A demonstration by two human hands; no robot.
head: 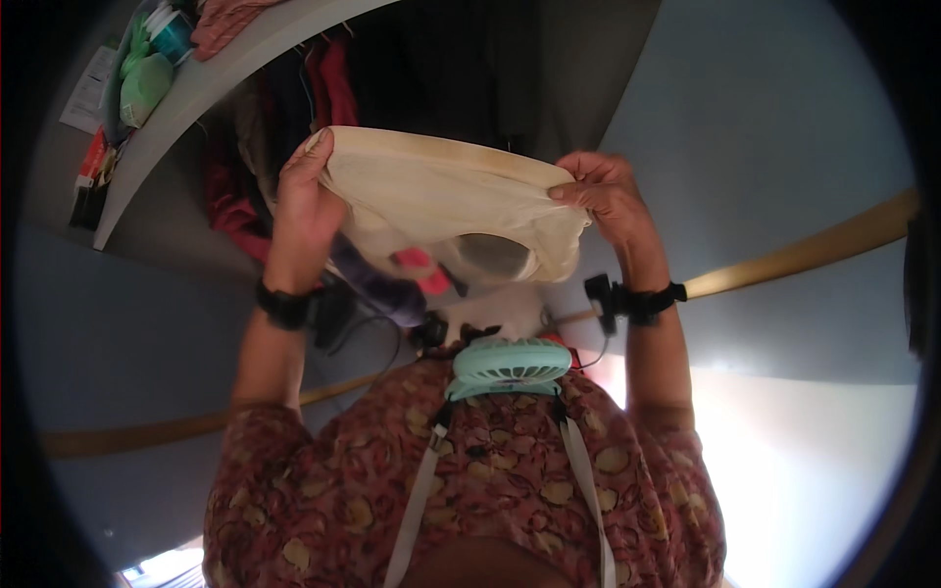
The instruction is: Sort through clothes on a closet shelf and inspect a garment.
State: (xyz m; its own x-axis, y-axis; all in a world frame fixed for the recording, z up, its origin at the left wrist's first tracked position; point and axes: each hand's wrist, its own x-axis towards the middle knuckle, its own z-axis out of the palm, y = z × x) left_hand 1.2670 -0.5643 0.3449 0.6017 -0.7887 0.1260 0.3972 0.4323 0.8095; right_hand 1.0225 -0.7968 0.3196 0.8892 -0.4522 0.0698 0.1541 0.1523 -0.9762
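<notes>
A cream-coloured cloth garment (441,184) is stretched between my two hands, its banded edge running along the top. My left hand (312,184) grips the left end of that band, thumb on top. At the band's right end, my right hand (606,191) pinches the cloth between thumb and fingers. A round opening shows low in the garment, and folds bunch under my right hand. Both wrists carry black straps with small devices. A mint-green portable fan (511,364) hangs at my chest on a pale strap.
Dark and red clothes (334,84) hang beyond the garment, below a curved shelf edge (165,114). On the shelf are a green plastic bag (147,88), a white-and-teal container (170,35) and pink cloth (224,26). Blue-grey walls (750,140) stand at the sides.
</notes>
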